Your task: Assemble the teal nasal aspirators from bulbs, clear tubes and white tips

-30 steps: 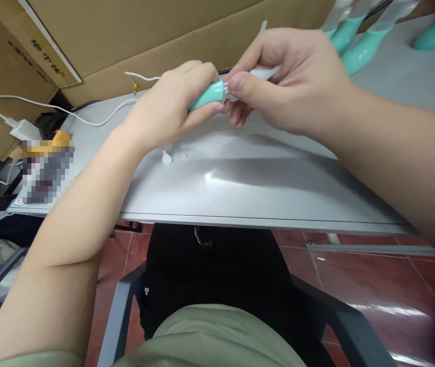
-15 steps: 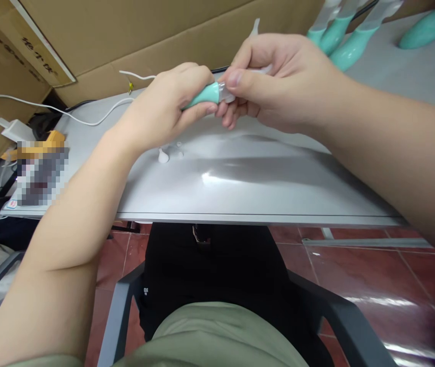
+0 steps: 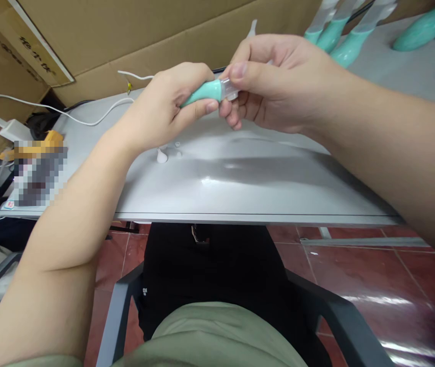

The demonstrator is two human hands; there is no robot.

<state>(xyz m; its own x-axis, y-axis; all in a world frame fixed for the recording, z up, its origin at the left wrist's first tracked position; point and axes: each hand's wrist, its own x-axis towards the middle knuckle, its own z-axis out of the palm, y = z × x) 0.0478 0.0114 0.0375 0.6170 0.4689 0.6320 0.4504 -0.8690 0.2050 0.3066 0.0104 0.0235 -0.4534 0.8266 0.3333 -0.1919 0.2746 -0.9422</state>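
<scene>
My left hand point(image 3: 186, 94) is wrapped round a teal rounded device point(image 3: 207, 92), with its thumb along the lower side. At the device's right end sits a clear plastic head point(image 3: 228, 88). My right hand point(image 3: 266, 84) pinches that clear head between thumb and curled fingers, which hide its far end. A pale translucent tip point(image 3: 253, 28) sticks up behind my right hand; I cannot tell what it joins. On the table below my left hand lie a small white teardrop-shaped piece point(image 3: 161, 156) and a few tiny translucent bits point(image 3: 178, 149).
Several similar teal devices with clear heads point(image 3: 355, 43) stand at the back right, beside another teal body point(image 3: 424, 28). A white cable point(image 3: 91, 124) runs left to a white plug point(image 3: 13, 130). Cardboard point(image 3: 144, 30) walls the back of the grey table point(image 3: 263, 199). Chair arms flank my lap.
The clear head shows a little more between my hands, and my right hand has shifted slightly right. The whole view has moved a touch. Both grips stay the same.
</scene>
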